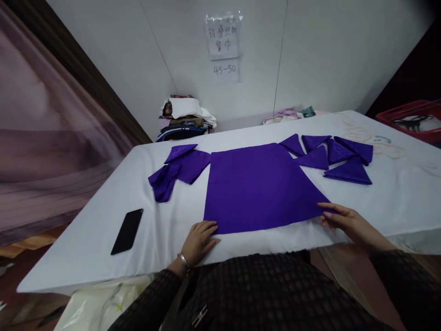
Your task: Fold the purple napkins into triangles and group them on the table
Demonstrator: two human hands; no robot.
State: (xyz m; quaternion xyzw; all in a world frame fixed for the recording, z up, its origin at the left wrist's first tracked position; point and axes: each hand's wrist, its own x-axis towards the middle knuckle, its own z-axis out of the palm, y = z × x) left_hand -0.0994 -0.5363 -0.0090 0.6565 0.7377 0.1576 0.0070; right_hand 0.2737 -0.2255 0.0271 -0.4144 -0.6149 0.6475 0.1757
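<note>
A large purple napkin (255, 184) lies spread flat on the white-covered table in front of me. At its near left corner is my left hand (199, 241), closed on the edge with the fingertips over the cloth and a bracelet at the wrist. The near right corner is held between the thumb and fingers of my right hand (341, 217). Several purple napkins folded into triangles (349, 171) lie beyond the right side of the spread one. To its left are more purple napkins (189, 166), some folded or crumpled, touching its far left edge.
A black phone (127, 231) lies on the left of the white tablecloth (86, 239). Stacked clothes (186, 122) and a smaller cloth pile (285, 115) stand against the wall. A red basket (413, 122) is at far right, a curtain (51, 119) at left.
</note>
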